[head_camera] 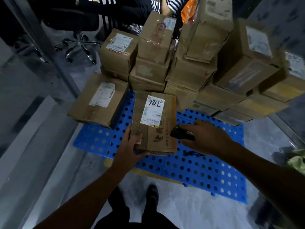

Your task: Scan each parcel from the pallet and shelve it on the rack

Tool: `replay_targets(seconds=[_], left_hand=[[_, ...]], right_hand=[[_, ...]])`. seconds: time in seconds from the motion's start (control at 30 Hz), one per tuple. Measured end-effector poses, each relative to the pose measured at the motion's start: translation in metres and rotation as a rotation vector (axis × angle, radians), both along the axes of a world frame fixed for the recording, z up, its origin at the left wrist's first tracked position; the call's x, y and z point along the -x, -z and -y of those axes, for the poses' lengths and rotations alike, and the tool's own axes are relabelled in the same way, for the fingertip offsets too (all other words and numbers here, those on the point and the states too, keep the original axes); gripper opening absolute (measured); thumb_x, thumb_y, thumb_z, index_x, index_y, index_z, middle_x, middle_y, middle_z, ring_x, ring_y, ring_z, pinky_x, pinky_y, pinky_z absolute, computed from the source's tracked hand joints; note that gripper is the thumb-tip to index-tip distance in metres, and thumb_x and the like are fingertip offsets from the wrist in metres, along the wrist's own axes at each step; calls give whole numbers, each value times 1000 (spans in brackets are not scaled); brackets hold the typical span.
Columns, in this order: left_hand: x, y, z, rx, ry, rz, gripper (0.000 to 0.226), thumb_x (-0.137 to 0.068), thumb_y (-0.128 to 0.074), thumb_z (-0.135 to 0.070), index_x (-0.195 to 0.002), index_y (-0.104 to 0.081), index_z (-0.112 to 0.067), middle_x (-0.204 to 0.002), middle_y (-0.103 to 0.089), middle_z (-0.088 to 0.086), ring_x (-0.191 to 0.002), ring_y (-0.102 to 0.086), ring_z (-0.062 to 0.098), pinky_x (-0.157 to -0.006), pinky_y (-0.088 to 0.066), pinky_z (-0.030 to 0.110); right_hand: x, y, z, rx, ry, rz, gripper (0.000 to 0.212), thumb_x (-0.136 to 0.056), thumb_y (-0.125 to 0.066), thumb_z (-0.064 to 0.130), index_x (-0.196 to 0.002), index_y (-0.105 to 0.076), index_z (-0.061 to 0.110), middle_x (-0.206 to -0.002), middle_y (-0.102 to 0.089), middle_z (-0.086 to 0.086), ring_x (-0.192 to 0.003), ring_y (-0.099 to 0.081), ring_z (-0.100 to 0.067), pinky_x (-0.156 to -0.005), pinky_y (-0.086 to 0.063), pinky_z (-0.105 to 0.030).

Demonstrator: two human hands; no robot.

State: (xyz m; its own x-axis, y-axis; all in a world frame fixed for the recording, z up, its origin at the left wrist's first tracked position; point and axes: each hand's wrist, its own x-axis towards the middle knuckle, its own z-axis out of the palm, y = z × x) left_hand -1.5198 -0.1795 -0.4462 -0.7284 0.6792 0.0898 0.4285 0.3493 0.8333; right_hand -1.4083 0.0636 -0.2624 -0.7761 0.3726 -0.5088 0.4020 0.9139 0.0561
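Observation:
A brown cardboard parcel (pixel 162 129) with a white shipping label (pixel 152 109) marked in black pen is held above the blue perforated pallet (pixel 198 166). My left hand (pixel 130 149) grips its near left corner, thumb on top. Just right of the parcel, my right hand (pixel 204 138) holds a small black scanner (pixel 180 133) that points toward the parcel's right edge. Several more cardboard parcels (pixel 189 63) are stacked at the back of the pallet, and a flat one (pixel 99 100) lies at the left.
A metal rack frame (pixel 41 52) runs along the left. Behind the stack are an office chair base (pixel 79 45) and a seated person in a striped top (pixel 166 4). An orange bag (pixel 189 12) sits at the back. My feet (pixel 153 194) stand on the grey floor.

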Motion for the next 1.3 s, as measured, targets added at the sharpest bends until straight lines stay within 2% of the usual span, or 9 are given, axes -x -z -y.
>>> replay_targets(seconds=[0.27,0.37,0.47,0.57,0.7,0.8,0.93,1.07,1.3], left_hand=[[-5,9,-1,-15,-33,14,76,-71,-90,-46,-135,-51,-37,-161,-32,-5,-141,-46,13,-105,-53,38],[-25,-2,3,-37,-91,37,73,-69,-85,-61,-132,-49,-53,-154,-40,-13,-134,-48,1,-99,-53,21],[-52,-22,11,-139,-213,77,68,-66,-84,-69,-124,-50,-64,-138,-51,-19,-124,-55,-2,-89,-48,7],[-60,-49,26,-237,-345,60,64,-66,-91,-59,-119,-56,-56,-141,-56,-17,-128,-58,5,-94,-50,15],[-45,-108,52,-324,-484,-49,57,-68,-92,-53,-113,-59,-42,-145,-49,-27,-130,-56,1,-93,-50,15],[-22,-165,72,-361,-574,-144,59,-69,-90,-56,-118,-57,-46,-139,-57,-21,-125,-60,2,-87,-52,14],[21,-237,98,-357,-648,-291,63,-66,-86,-65,-117,-55,-44,-133,-60,-15,-121,-62,4,-89,-51,14],[66,-303,112,-302,-700,-442,61,-66,-86,-61,-115,-49,-57,-135,-59,-11,-121,-62,4,-90,-54,18],[106,-357,107,-338,-800,-476,59,-69,-83,-45,-118,-52,-38,-133,-61,-11,-121,-64,9,-88,-62,39]], right_hand=[[-17,-7,-26,19,-141,-31,59,-92,-50,67,-146,-31,52,-108,-42,6,-95,-40,-20,-77,-47,-40],[-26,2,-36,152,-12,-64,62,-94,-50,64,-150,-30,47,-126,-52,3,-101,-57,-19,-78,-51,-35],[-37,19,-48,395,160,-91,63,-98,-55,53,-154,-33,34,-142,-55,4,-83,-64,-4,-60,-50,-18],[-31,28,-47,693,341,-104,66,-95,-59,48,-154,-34,31,-146,-48,12,-117,-57,-7,-94,-52,-29],[17,11,-18,898,370,-279,64,-86,-62,53,-146,-44,40,-116,-50,30,-99,-54,-1,-100,-47,-36],[55,-22,11,1057,305,-511,62,-68,-64,66,-129,-53,54,-112,-47,42,-108,-50,3,-106,-43,-37],[109,-73,41,1126,108,-775,58,-69,-60,71,-126,-52,63,-116,-50,48,-114,-49,12,-97,-44,-28],[164,-131,60,1143,-73,-866,40,-74,-58,71,-109,-46,83,-107,-53,54,-84,-59,18,-58,-48,-10],[259,-178,66,1168,-225,-880,49,-72,-57,78,-120,-51,73,-99,-71,26,-80,-69,2,-59,-49,-19]])
